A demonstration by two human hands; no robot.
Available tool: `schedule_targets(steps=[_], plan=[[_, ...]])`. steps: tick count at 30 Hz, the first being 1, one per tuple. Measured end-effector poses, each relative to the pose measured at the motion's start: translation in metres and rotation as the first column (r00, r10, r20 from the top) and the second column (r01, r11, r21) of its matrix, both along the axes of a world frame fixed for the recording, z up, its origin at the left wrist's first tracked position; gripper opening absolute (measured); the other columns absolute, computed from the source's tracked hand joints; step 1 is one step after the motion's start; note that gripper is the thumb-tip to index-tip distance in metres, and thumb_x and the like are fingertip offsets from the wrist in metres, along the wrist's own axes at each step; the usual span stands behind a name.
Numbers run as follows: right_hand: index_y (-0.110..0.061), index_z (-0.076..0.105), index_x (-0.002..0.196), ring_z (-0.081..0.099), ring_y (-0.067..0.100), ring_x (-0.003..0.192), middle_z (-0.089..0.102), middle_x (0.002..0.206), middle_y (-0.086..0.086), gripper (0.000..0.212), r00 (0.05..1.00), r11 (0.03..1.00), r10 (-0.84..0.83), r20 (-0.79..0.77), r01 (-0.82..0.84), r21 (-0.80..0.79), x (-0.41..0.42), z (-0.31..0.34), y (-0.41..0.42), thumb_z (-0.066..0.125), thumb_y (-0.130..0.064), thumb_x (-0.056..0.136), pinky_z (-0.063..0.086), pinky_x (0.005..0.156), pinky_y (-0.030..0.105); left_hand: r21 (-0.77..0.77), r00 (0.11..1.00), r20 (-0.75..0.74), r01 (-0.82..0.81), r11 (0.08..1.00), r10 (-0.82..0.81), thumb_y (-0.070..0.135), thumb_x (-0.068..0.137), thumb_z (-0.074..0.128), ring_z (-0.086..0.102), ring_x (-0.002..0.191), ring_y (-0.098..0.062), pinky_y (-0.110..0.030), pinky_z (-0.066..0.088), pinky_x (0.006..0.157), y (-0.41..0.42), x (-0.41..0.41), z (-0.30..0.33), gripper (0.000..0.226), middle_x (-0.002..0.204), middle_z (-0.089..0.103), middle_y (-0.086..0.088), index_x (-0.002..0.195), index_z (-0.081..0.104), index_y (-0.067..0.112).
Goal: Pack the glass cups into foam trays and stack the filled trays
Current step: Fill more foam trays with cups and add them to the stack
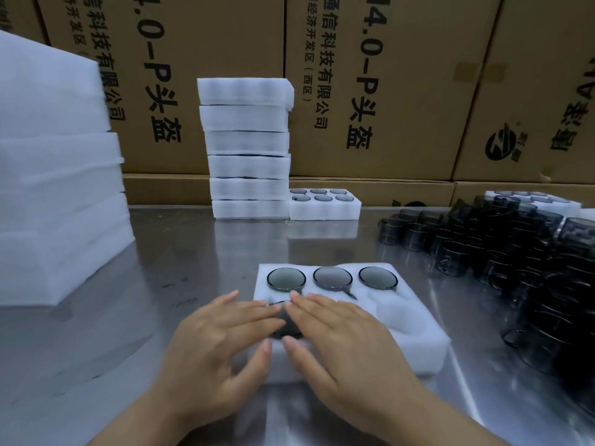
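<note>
left hand (222,333) fingers flat | right hand (335,336) fingers flat | both covering a glass cup (285,326), mostly hidden | foam tray (418,336)

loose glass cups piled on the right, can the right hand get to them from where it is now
Probably yes. The right hand lies open on the foam tray, and the loose glass cups sit on the same table on its own side, with only bare steel between and nothing blocking.

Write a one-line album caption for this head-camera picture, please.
Both hands, left and right, press a dark glass cup into a half-filled foam tray on a steel table.
</note>
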State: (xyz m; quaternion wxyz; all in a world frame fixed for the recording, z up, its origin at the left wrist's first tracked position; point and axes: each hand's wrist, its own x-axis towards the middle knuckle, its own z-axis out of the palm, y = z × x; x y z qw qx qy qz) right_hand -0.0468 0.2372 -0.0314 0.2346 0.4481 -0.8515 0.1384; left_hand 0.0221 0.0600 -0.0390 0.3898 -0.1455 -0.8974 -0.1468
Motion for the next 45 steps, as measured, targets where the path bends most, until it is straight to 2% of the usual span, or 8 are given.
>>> schedule_targets(steps=[7,12,16,22,26,32,39,45], plan=[[-0.023,0.071,0.107,0.061,0.01,0.106,0.07,0.11,-0.011,0.044,1.0,0.985,0.015,-0.013,-0.017,-0.173,-0.011,0.009,0.005,0.036,-0.046,0.092,0.05,0.086,0.025,0.036,1.0,-0.002,0.013,0.999,-0.013,0.037,0.093,0.041,0.062,0.106,-0.002,-0.034,0.042,0.095,-0.004,0.001,-0.003,0.037,0.111,0.068,0.016,0.1,0.075,0.023],[-0.027,0.062,0.12,0.052,0.01,0.115,0.062,0.122,-0.01,0.031,0.89,0.782,-0.187,0.416,0.392,-0.485,-0.085,0.026,0.054,0.044,-0.029,0.095,0.036,0.087,0.025,0.007,1.0,0.011,-0.015,1.0,0.015,0.03,0.087,0.045,0.061,0.107,-0.005,-0.033,0.041,0.097,-0.002,0.0,-0.003,0.034,0.113,0.066,0.015,0.106,0.072,0.021],[-0.013,0.044,0.139,0.04,0.022,0.131,0.043,0.145,0.004,0.044,0.718,0.697,-0.33,0.613,0.623,-0.355,-0.127,-0.006,0.08,0.043,-0.016,0.095,0.032,0.104,0.035,0.0,0.999,0.033,0.004,1.0,-0.004,0.031,0.087,0.045,0.061,0.103,-0.006,-0.034,0.043,0.093,0.002,-0.002,-0.003,0.032,0.111,0.066,0.013,0.099,0.073,0.021],[-0.008,0.03,0.144,0.045,0.034,0.121,0.014,0.155,0.003,0.055,0.697,0.662,-0.485,0.528,0.687,-0.299,-0.153,-0.018,0.079,0.047,-0.013,0.092,0.04,0.087,0.04,-0.048,1.0,0.012,0.023,0.999,-0.023,0.035,0.091,0.043,0.06,0.101,-0.006,-0.031,0.043,0.093,0.003,-0.005,-0.005,0.034,0.109,0.066,0.011,0.094,0.074,0.021],[-0.012,0.024,0.147,0.033,0.035,0.131,0.008,0.157,0.004,0.059,0.623,0.597,-0.585,0.52,0.764,-0.244,-0.173,-0.017,0.081,0.048,-0.015,0.093,0.039,0.094,0.047,-0.041,1.0,0.005,0.02,0.999,-0.02,0.03,0.084,0.049,0.061,0.099,-0.007,-0.034,0.045,0.089,0.003,-0.006,-0.006,0.028,0.107,0.066,0.011,0.092,0.074,0.02],[-0.009,0.033,0.142,0.031,0.035,0.127,0.029,0.148,0.01,0.053,0.592,0.579,-0.662,0.46,0.793,-0.188,-0.189,-0.015,0.084,0.045,-0.01,0.091,0.039,0.092,0.048,-0.044,1.0,0.011,0.023,0.999,-0.022,0.028,0.084,0.048,0.064,0.095,-0.011,-0.037,0.048,0.085,0.0,-0.009,-0.004,0.028,0.104,0.066,0.01,0.09,0.074,0.02],[-0.012,0.063,0.117,0.042,0.031,0.102,0.062,0.106,0.009,0.028,0.747,0.717,-0.659,0.084,0.658,-0.231,-0.182,-0.021,0.082,0.056,-0.013,0.09,0.033,0.081,0.041,-0.072,0.999,-0.009,0.032,0.997,-0.033,0.026,0.084,0.047,0.063,0.091,-0.011,-0.033,0.046,0.083,0.001,-0.012,-0.005,0.028,0.101,0.066,0.009,0.089,0.074,0.019],[-0.013,0.069,0.104,0.045,0.03,0.096,0.066,0.086,0.002,0.021,0.795,0.726,-0.594,0.124,0.596,-0.343,-0.166,-0.02,0.084,0.066,-0.015,0.083,0.034,0.082,0.042,-0.066,1.0,-0.004,0.028,0.997,-0.028,0.028,0.085,0.048,0.062,0.092,-0.01,-0.032,0.047,0.081,0.001,-0.01,-0.004,0.027,0.1,0.066,0.01,0.088,0.074,0.02]])
